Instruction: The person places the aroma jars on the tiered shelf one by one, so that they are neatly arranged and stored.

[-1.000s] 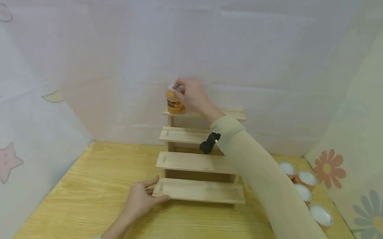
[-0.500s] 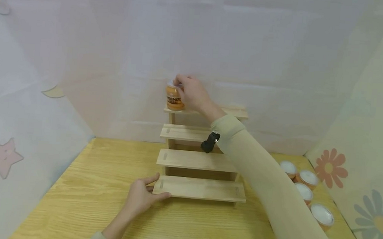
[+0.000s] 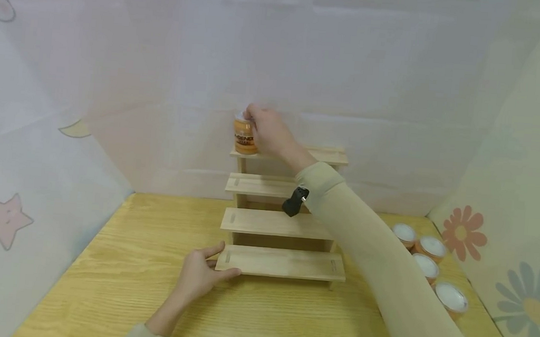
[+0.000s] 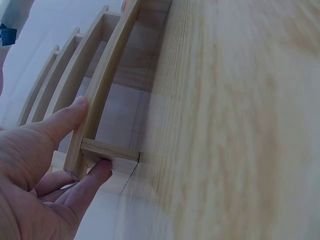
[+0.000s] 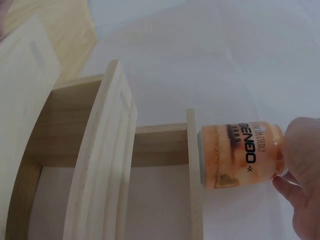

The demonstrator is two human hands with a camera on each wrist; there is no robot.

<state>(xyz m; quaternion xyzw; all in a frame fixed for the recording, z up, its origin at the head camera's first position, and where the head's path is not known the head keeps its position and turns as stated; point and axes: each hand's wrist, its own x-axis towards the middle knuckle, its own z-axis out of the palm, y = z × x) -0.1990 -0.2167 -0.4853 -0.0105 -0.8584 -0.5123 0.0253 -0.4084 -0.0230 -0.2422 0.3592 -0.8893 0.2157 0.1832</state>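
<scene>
An orange can (image 3: 244, 137) with dark lettering and a pale top stands upright at the left end of the top step of a wooden stepped rack (image 3: 281, 263). My right hand (image 3: 276, 134) holds the can by its upper rim from the right. In the right wrist view, the thumb and fingers pinch the top end of the can (image 5: 242, 155), while its base sits right at the top board. Low on the left, my left hand (image 3: 200, 273) grips the end of the bottom step. The left wrist view has its fingers (image 4: 65, 120) on both sides of that board.
Several more orange cans (image 3: 451, 298) with pale tops stand at the right of the wooden table (image 3: 150, 243). My right sleeve crosses in front of the rack's right side. A pale cloth backdrop (image 3: 201, 68) rises close behind the rack.
The can has turned slightly in my right hand, its lettering shifting to the right. My left hand keeps its grip on the bottom step. The head view has tilted a little.
</scene>
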